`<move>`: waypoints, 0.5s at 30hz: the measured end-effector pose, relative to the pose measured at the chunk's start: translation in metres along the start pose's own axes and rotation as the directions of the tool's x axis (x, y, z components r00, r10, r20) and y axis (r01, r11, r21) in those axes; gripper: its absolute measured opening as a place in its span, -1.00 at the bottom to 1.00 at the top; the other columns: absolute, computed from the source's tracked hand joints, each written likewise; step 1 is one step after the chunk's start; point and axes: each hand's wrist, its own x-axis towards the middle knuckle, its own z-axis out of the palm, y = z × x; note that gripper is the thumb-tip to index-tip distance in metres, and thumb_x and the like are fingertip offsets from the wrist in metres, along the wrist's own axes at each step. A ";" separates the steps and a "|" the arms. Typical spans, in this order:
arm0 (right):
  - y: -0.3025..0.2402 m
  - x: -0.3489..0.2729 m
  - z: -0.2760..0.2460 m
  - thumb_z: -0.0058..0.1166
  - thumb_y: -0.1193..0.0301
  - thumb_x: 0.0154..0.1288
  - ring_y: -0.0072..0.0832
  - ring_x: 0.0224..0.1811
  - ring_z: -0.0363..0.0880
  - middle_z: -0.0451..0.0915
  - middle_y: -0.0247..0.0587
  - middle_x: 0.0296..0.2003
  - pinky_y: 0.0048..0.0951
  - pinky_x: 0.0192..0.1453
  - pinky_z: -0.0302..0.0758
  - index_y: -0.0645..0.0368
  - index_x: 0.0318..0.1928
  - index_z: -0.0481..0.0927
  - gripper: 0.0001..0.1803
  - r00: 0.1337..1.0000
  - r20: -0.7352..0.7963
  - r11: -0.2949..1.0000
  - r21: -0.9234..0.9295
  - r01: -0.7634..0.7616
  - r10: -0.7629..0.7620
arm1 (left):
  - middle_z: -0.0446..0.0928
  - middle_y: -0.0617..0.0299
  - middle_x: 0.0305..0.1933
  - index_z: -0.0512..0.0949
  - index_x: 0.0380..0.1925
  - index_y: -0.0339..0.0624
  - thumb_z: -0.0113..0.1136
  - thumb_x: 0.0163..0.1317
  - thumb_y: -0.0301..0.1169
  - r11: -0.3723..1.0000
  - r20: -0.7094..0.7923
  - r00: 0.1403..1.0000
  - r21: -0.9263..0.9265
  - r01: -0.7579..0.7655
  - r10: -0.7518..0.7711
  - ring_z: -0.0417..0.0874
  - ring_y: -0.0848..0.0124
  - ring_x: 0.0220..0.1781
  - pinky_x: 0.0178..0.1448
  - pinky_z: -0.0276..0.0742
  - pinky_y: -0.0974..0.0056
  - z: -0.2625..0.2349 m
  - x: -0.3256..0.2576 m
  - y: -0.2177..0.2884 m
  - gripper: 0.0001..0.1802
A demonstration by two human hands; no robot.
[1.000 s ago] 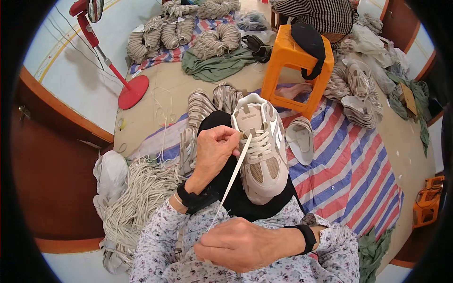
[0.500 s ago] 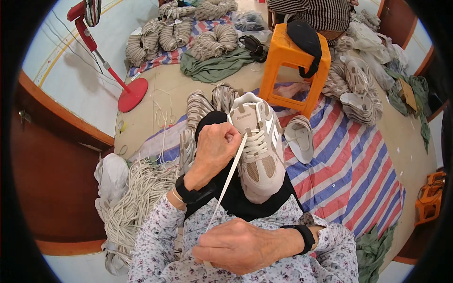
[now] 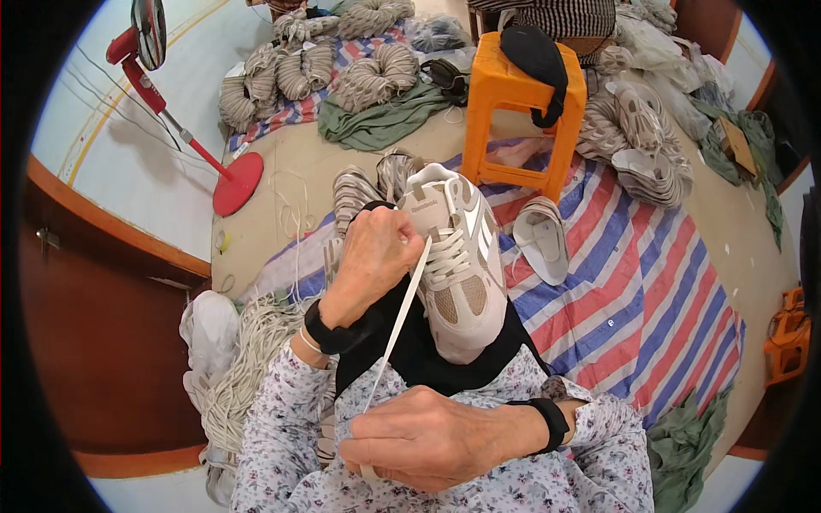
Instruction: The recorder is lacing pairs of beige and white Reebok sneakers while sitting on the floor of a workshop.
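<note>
A beige and white sneaker (image 3: pixel 469 295) rests on my lap, toe toward me, its lower eyelets laced. From the upper left side of its lacing, a flat cream shoelace (image 3: pixel 400 318) runs taut down toward my body. My right hand (image 3: pixel 428 438) is closed round the lower part of this lace, close to my chest. Beside the sneaker's tongue, my left hand (image 3: pixel 374 256) is closed in a pinch at the lace's upper part; the fingertips are partly hidden.
A pile of loose laces (image 3: pixel 256 368) lies at my left. An orange stool (image 3: pixel 523 111) with a black bag stands ahead. A shoe upper (image 3: pixel 542 242) lies on the striped sheet (image 3: pixel 633 299). A red fan (image 3: pixel 238 182) stands at the far left, near bundled uppers (image 3: pixel 376 77).
The whole view has shifted slightly, so the sneaker and both hands appear a little further left. The lace stays taut between my hands; both grips look the same.
</note>
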 end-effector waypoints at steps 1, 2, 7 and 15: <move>0.000 -0.001 0.000 0.17 0.60 0.09 -0.21 -0.56 0.46 0.34 -0.15 -0.49 -0.21 -0.55 0.36 0.30 -0.31 0.43 -0.82 1.000 -0.007 1.000 0.000 0.002 -0.002 | 0.58 -0.03 -0.62 0.64 -0.51 -0.39 0.24 0.03 -0.38 0.999 0.003 1.000 0.046 -0.022 0.022 0.62 0.28 -0.58 -0.39 0.52 0.23 -0.002 0.001 0.002 -0.78; -0.001 -0.002 0.000 0.17 0.60 0.10 -0.21 -0.57 0.46 0.34 -0.15 -0.49 -0.22 -0.55 0.36 0.30 -0.31 0.43 -0.82 1.000 -0.012 1.000 0.001 0.004 -0.004 | 0.58 -0.03 -0.62 0.64 -0.51 -0.39 0.24 0.03 -0.38 0.998 0.009 1.000 0.049 -0.026 0.025 0.62 0.28 -0.58 -0.39 0.52 0.23 -0.003 0.001 0.003 -0.78; 0.001 -0.007 -0.001 0.17 0.60 0.11 -0.22 -0.57 0.46 0.34 -0.15 -0.50 -0.23 -0.54 0.36 0.30 -0.34 0.42 -0.83 0.999 -0.040 1.000 0.005 0.014 -0.014 | 0.58 -0.02 -0.63 0.64 -0.54 -0.42 0.26 -0.03 -0.42 0.953 0.153 0.972 -0.220 0.208 -0.176 0.62 0.31 -0.60 -0.39 0.54 0.25 -0.006 0.006 0.007 -0.80; 0.010 -0.007 -0.001 0.14 0.64 0.03 -0.18 -0.54 0.49 0.37 -0.12 -0.49 -0.21 -0.52 0.41 0.32 -0.36 0.43 -0.84 0.999 -0.046 0.999 -0.043 0.016 -0.018 | 0.55 0.12 -0.65 0.65 -0.49 -0.43 0.24 0.08 -0.42 0.865 0.067 0.962 -0.425 0.268 -0.266 0.57 0.49 -0.58 -0.42 0.49 0.33 0.016 0.003 0.013 -0.79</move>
